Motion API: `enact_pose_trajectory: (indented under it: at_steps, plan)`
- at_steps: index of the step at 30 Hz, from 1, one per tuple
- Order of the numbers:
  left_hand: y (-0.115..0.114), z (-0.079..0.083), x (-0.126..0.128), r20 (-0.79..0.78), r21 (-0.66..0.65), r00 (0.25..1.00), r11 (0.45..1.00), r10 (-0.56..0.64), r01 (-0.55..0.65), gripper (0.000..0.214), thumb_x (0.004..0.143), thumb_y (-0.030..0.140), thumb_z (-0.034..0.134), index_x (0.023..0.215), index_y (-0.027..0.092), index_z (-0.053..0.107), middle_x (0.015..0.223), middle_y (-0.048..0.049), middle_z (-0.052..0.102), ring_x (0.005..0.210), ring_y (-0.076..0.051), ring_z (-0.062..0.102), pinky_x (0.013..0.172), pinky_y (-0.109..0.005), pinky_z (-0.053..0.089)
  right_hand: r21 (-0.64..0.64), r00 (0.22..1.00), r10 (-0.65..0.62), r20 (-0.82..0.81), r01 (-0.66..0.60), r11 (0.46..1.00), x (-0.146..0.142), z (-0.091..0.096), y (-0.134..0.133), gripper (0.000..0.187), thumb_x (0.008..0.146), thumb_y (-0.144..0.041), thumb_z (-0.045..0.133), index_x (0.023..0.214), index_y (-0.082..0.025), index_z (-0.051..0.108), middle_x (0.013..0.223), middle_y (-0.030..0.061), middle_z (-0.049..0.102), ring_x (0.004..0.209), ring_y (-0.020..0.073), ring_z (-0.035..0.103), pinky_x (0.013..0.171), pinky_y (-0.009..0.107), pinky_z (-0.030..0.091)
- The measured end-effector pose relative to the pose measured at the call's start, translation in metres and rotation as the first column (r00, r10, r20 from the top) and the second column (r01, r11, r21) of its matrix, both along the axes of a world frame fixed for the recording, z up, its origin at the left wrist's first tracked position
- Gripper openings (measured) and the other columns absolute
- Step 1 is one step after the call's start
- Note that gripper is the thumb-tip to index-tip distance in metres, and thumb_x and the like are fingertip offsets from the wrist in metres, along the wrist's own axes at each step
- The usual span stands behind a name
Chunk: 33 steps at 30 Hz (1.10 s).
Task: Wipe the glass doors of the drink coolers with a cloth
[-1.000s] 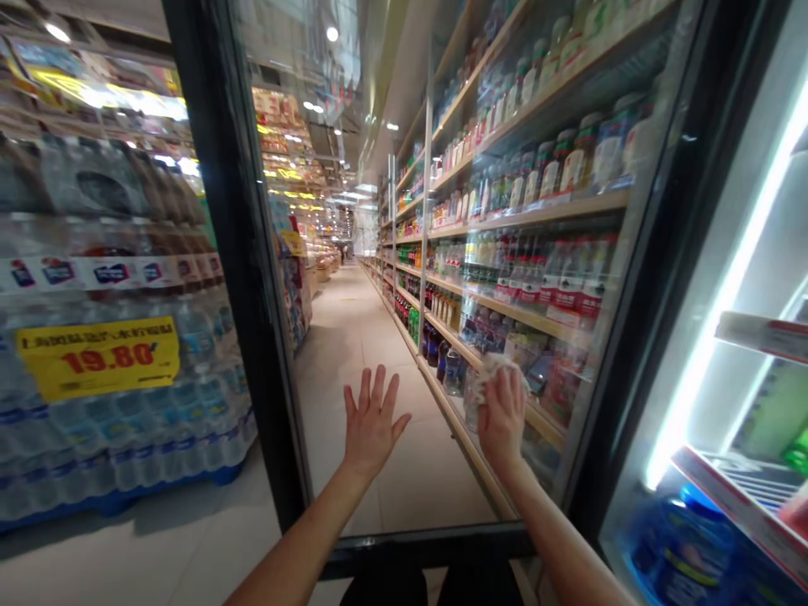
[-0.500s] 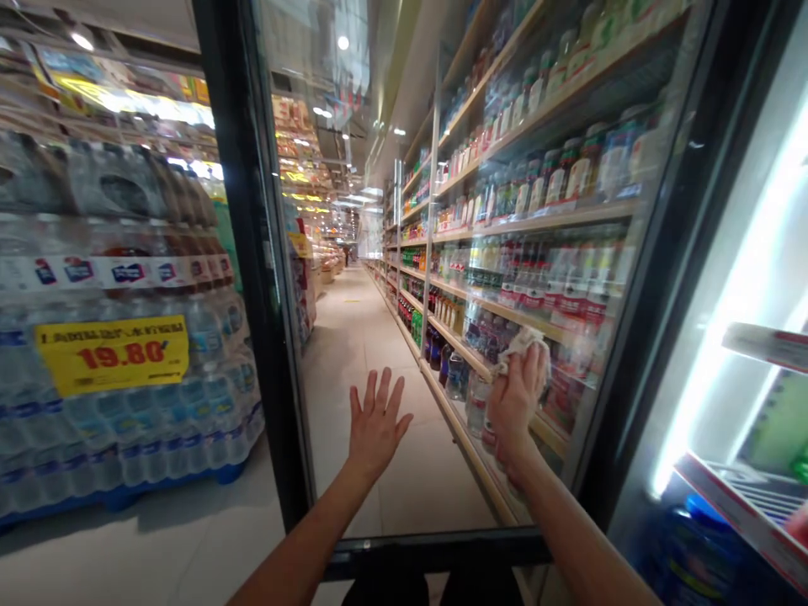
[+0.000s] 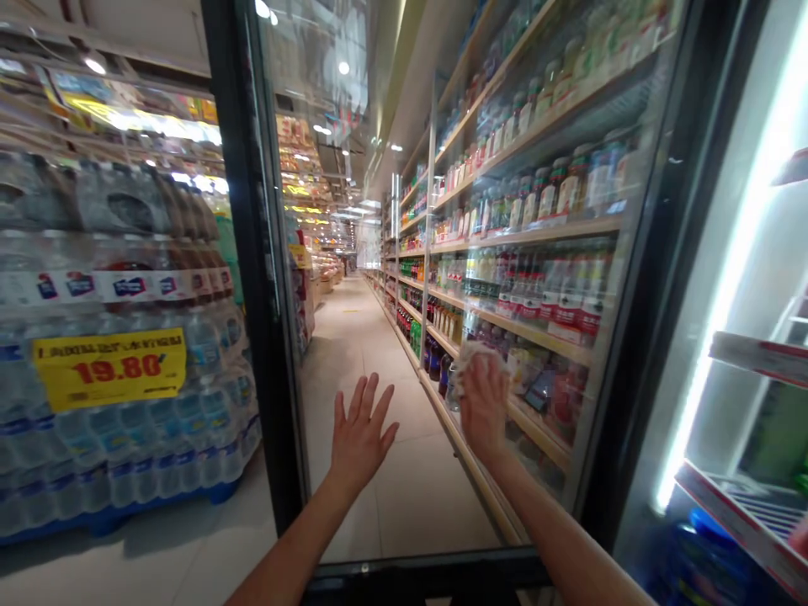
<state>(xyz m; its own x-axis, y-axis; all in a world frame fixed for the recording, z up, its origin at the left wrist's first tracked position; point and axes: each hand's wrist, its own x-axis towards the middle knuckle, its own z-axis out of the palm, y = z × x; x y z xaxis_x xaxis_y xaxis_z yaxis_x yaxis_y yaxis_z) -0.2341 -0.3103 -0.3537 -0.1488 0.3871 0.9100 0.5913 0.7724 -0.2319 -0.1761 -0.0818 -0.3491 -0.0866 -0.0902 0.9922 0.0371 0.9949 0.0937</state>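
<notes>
An open glass cooler door [image 3: 404,278] with a black frame stands in front of me. My left hand [image 3: 359,433] lies flat on the glass, fingers spread, holding nothing. To its right, my right hand [image 3: 483,404] presses a crumpled white cloth [image 3: 472,358] against the same pane at about mid height. Through the glass I see a shop aisle and wooden shelves of bottles [image 3: 536,252].
Stacked packs of water bottles [image 3: 114,362] with a yellow price tag [image 3: 107,368] stand on the left. The lit cooler interior [image 3: 745,396] with wire shelves and a blue container [image 3: 707,564] is on the right. The tiled aisle floor [image 3: 359,353] runs ahead.
My right hand has swept the cloth up and right, then back left and slightly down across the glass. My left hand has stayed flat on the pane, shifting slightly left.
</notes>
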Motion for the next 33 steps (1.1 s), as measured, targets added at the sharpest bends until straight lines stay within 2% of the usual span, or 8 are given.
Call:
enact_pose_trajectory:
  at_steps: [3, 8, 14, 16, 22, 27, 29, 33]
  plan:
    - [-0.005, 0.005, 0.002, 0.007, 0.013, 1.0, 1.0, 0.029, -0.029, 0.047, 0.084, 0.032, 0.051, 0.129, 0.019, 0.047, 0.14, -0.014, 0.042, 0.134, -0.029, 0.03, 0.108, -0.052, 0.021, 0.22, 0.987, 0.074, 0.14, -0.104, 0.97, -0.007, 0.01, -0.024, 0.039, 0.083, -0.012, 0.042, 0.119, -0.02, 0.055, 0.133, 0.007, 0.051, 0.139, 0.0208, 0.017, 0.112, 0.047, 0.019]
    - [-0.031, 0.002, -0.001, 0.002, 0.026, 0.997, 0.997, 0.079, -0.079, 0.055, 0.084, 0.026, 0.05, 0.135, 0.014, 0.037, 0.141, -0.0172, 0.039, 0.138, -0.028, 0.022, 0.108, -0.05, 0.023, 0.024, 0.997, 0.078, 0.012, -0.078, 0.997, -0.026, 0.051, -0.052, 0.042, 0.085, -0.016, 0.039, 0.125, -0.018, 0.052, 0.14, 0.01, 0.042, 0.14, 0.0251, 0.009, 0.11, 0.054, 0.017]
    - [-0.074, -0.001, 0.006, -0.021, 0.048, 0.997, 0.996, 0.077, -0.076, 0.06, 0.083, 0.021, 0.05, 0.138, 0.014, 0.03, 0.14, -0.0177, 0.04, 0.138, -0.025, 0.023, 0.109, -0.047, 0.024, 0.473, 0.921, 0.174, 0.349, -0.333, 0.816, -0.037, 0.004, -0.115, 0.041, 0.086, -0.017, 0.042, 0.126, -0.019, 0.051, 0.14, 0.0042, 0.043, 0.137, 0.0199, 0.024, 0.111, 0.043, 0.023]
    - [-0.087, 0.003, 0.007, -0.031, 0.068, 0.995, 0.994, 0.091, -0.089, 0.061, 0.082, 0.021, 0.051, 0.139, 0.015, 0.029, 0.142, -0.0169, 0.038, 0.137, -0.026, 0.023, 0.109, -0.047, 0.024, 0.507, 0.912, 0.19, 0.364, -0.366, 0.78, -0.044, 0.009, -0.129, 0.039, 0.088, -0.018, 0.041, 0.126, -0.019, 0.051, 0.14, 0.0038, 0.043, 0.135, 0.0187, 0.028, 0.111, 0.041, 0.025]
    - [-0.11, 0.012, 0.005, -0.013, 0.132, 0.991, 0.983, 0.132, -0.129, 0.063, 0.082, 0.021, 0.051, 0.14, 0.014, 0.027, 0.144, -0.0182, 0.033, 0.138, -0.028, 0.021, 0.108, -0.049, 0.025, 0.32, 0.938, 0.221, 0.267, -0.302, 0.898, -0.067, 0.061, -0.165, 0.044, 0.088, -0.017, 0.042, 0.131, -0.019, 0.045, 0.142, 0.0072, 0.039, 0.137, 0.0248, 0.022, 0.11, 0.053, 0.019]
    - [-0.114, 0.016, 0.006, -0.025, 0.127, 0.991, 0.984, 0.13, -0.126, 0.06, 0.082, 0.02, 0.049, 0.139, 0.013, 0.03, 0.144, -0.0172, 0.034, 0.138, -0.027, 0.021, 0.109, -0.046, 0.024, 0.596, 0.909, 0.215, 0.358, -0.399, 0.697, -0.067, 0.044, -0.173, 0.037, 0.089, -0.022, 0.042, 0.124, -0.018, 0.051, 0.142, 0.0039, 0.041, 0.134, 0.0204, 0.029, 0.109, 0.043, 0.027]
    - [-0.112, 0.024, 0.004, -0.053, 0.13, 0.99, 0.984, 0.129, -0.121, 0.059, 0.082, 0.02, 0.049, 0.137, 0.013, 0.031, 0.143, -0.0174, 0.035, 0.138, -0.027, 0.022, 0.109, -0.046, 0.024, 0.595, 0.927, 0.213, 0.31, -0.364, 0.717, -0.072, 0.066, -0.172, 0.035, 0.089, -0.021, 0.041, 0.123, -0.019, 0.053, 0.141, 0.0032, 0.042, 0.135, 0.0205, 0.028, 0.11, 0.044, 0.025]
    - [-0.101, 0.05, -0.001, -0.099, 0.142, 0.989, 0.985, 0.108, -0.094, 0.057, 0.082, 0.02, 0.049, 0.136, 0.011, 0.033, 0.143, -0.0187, 0.035, 0.138, -0.027, 0.021, 0.109, -0.047, 0.025, 0.386, 0.97, 0.201, 0.139, -0.24, 0.891, -0.083, 0.142, -0.173, 0.037, 0.09, -0.02, 0.039, 0.126, -0.019, 0.05, 0.144, 0.0057, 0.038, 0.137, 0.027, 0.021, 0.109, 0.055, 0.017]
